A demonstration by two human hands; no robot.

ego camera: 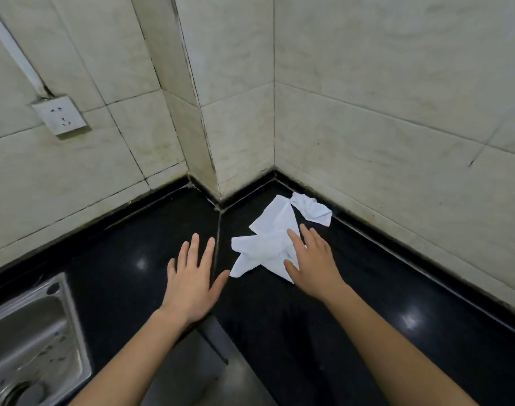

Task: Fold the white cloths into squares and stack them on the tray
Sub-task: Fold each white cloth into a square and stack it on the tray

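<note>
Sink (74,323), steel, sits at btm left, set into the black counter (118,244); its drain is partly in view at the frame corner. Above it on the tiled wall (396,83): white socket (60,117) w/ a white cable cover (13,51) running up & left from it. The counter is glossy w/ light spots reflected & wraps an inside corner. A pale seam (218,230) runs from the wall's jutting edge toward the viewer.

Just left of that seam is the left hand (193,284), palm down, fingers straight & spread wide. The thumb is out to the right w/ its tip nr the lower-left corner of the big cloth (265,244). It holds nothing. Can't tell if the palm touches the counter or hovers just over it.

White & crumpled, the big cloth lies on the counter right of the seam, btwn the two hands, unfolded, corners sticking out several ways. At its right side is the right hand (311,265), palm down, fingers straight & a bit apart, not pinching. The index finger lies over the cloth's ctr-right, the thumb over its lower edge, the other fingers past the cloth's edge above bare counter. Can't tell if it presses the cloth.

Behind that, nr the base of the back-right wall, sits the small cloth (311,210), also white & crumpled, its left tip touching or just beside the big cloth's far corner.
</note>
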